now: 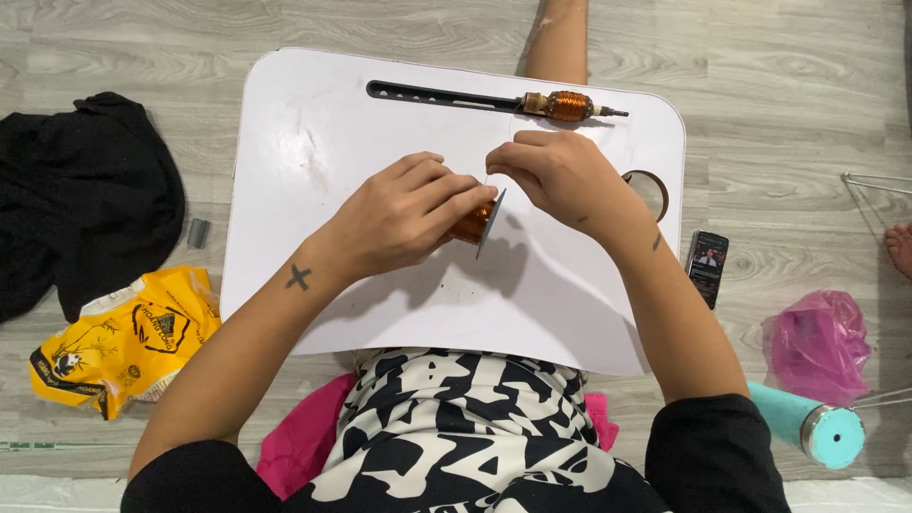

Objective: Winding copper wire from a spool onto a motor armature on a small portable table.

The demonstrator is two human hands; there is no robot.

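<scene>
White tray (313, 142): copper spool (472, 224) between left fingers (446, 195).

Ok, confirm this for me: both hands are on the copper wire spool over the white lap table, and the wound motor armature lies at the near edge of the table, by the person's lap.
One detail is off. The head view shows the motor armature at the far edge of the white lap table, not by the lap. The rest holds: the left hand and right hand are both on the copper wire spool over the table.
</scene>
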